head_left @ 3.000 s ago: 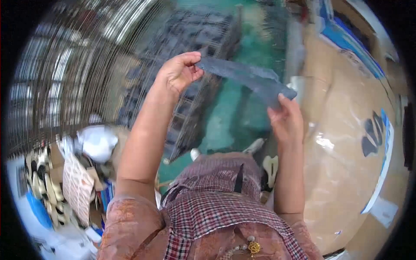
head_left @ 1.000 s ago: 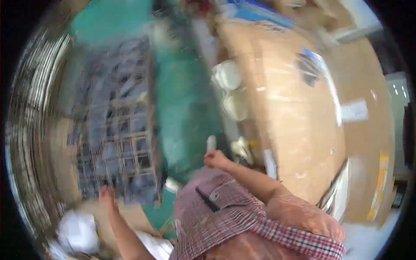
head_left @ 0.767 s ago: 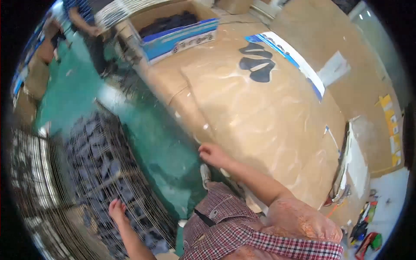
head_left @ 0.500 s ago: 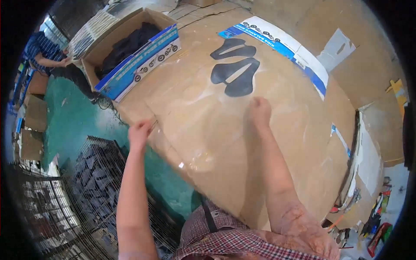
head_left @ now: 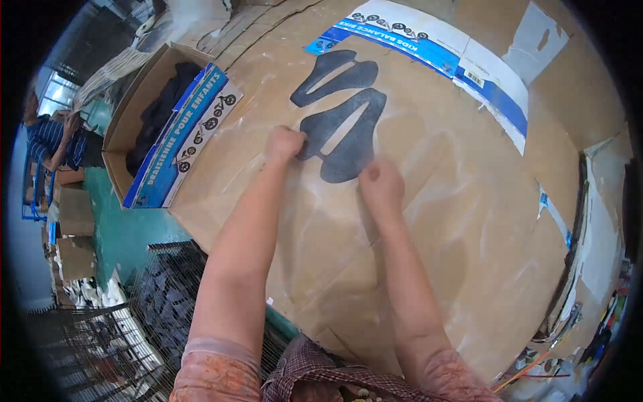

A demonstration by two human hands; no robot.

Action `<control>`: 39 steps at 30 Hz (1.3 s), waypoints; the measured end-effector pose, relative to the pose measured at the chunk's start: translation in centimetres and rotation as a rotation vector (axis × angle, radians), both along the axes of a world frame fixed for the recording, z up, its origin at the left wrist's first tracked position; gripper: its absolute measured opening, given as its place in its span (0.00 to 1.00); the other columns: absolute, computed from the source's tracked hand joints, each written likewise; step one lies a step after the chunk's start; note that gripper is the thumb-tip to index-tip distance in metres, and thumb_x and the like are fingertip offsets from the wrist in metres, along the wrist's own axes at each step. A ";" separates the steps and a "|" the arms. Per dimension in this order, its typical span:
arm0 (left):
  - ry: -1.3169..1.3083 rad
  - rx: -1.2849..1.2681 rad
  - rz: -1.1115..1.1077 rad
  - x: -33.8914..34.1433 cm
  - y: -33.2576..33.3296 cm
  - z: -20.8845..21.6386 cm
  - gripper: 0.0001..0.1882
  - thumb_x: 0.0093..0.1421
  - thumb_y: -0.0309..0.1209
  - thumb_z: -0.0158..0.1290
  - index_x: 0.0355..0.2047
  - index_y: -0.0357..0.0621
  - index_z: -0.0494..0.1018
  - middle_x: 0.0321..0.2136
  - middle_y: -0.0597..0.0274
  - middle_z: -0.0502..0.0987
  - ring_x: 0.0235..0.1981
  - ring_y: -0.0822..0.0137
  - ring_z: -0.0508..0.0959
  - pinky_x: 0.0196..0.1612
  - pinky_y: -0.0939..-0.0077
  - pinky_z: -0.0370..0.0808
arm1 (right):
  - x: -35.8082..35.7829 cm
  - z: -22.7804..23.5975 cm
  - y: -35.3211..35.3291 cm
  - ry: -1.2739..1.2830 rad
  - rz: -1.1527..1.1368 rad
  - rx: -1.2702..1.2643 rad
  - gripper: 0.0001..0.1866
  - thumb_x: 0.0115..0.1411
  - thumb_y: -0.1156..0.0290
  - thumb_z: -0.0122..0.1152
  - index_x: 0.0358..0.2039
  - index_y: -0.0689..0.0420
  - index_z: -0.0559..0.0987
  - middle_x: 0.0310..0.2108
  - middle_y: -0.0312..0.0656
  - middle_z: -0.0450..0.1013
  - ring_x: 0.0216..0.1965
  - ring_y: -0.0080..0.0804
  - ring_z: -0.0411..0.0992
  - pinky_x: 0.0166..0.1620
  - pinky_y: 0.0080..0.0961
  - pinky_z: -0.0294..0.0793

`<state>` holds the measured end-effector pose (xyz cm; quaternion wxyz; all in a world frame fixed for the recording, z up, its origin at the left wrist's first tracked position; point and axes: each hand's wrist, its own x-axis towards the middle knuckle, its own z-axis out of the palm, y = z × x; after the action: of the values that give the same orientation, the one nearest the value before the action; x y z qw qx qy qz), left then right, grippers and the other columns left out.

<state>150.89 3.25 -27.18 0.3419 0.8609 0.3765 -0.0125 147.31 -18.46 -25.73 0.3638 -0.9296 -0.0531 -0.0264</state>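
Observation:
Two flat dark-grey cut pieces, each with a long slot, lie one beyond the other on a cardboard-covered table. My left hand is closed at the left edge of the nearer piece, its fingertips pinched on that edge. On the other side my right hand is also closed, thumb and fingers pressed together at the piece's lower right edge. My fingers partly hide both of these edges. Slightly farther away, the second piece is touched by neither hand.
A cardboard box of dark material stands at the table's left edge. A printed blue-and-white cardboard panel lies along the far side. Below left is a wire basket of dark pieces. Another person in a striped shirt is at far left.
My left hand has come from the table's left edge to the nearer dark piece. My right hand has closed in on that piece's lower right edge. The view has shifted.

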 end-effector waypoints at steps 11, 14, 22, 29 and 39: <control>-0.293 -0.746 0.138 0.8 -4.0 9.5 0.06 0.45 0.22 0.51 0.23 0.42 0.64 0.21 0.61 0.67 0.21 0.70 0.67 0.21 0.74 0.67 | -7.0 -1.1 6.1 1.015 0.022 1.766 0.31 0.52 0.60 0.52 0.49 0.67 0.55 0.43 0.49 0.63 0.41 0.39 0.65 0.44 0.30 0.67; -0.289 -0.908 0.090 1.4 -3.4 10.9 0.05 0.46 0.21 0.50 0.24 0.41 0.65 0.22 0.62 0.66 0.21 0.70 0.66 0.24 0.76 0.68 | -6.6 -0.3 7.6 0.931 -0.209 2.146 0.43 0.50 0.50 0.52 0.53 0.66 0.44 0.53 0.51 0.48 0.53 0.42 0.51 0.56 0.33 0.50; -0.330 -1.025 0.176 1.3 -4.0 12.2 0.05 0.47 0.21 0.49 0.26 0.39 0.66 0.24 0.60 0.67 0.23 0.69 0.67 0.26 0.76 0.70 | -3.0 -1.1 7.6 0.738 -0.385 2.343 0.25 0.51 0.59 0.53 0.41 0.65 0.60 0.39 0.46 0.62 0.41 0.36 0.62 0.47 0.31 0.63; -0.623 -1.164 0.240 -4.0 -2.9 13.6 0.04 0.48 0.20 0.48 0.26 0.38 0.65 0.23 0.58 0.68 0.22 0.68 0.68 0.27 0.75 0.70 | -1.8 1.1 5.1 0.732 -0.448 2.047 0.05 0.51 0.72 0.50 0.24 0.59 0.67 0.26 0.41 0.66 0.31 0.33 0.65 0.40 0.31 0.68; -0.834 -1.226 0.502 -15.1 1.8 14.2 0.07 0.46 0.18 0.46 0.27 0.38 0.64 0.20 0.57 0.67 0.17 0.66 0.68 0.17 0.76 0.68 | -9.0 5.2 11.5 0.805 0.001 2.263 0.32 0.50 0.48 0.46 0.46 0.62 0.58 0.47 0.50 0.56 0.47 0.42 0.57 0.51 0.44 0.55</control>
<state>135.80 5.03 -13.01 0.8620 0.3412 0.3265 0.1839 138.30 -7.01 -20.51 0.9647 -0.0247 0.1172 0.2344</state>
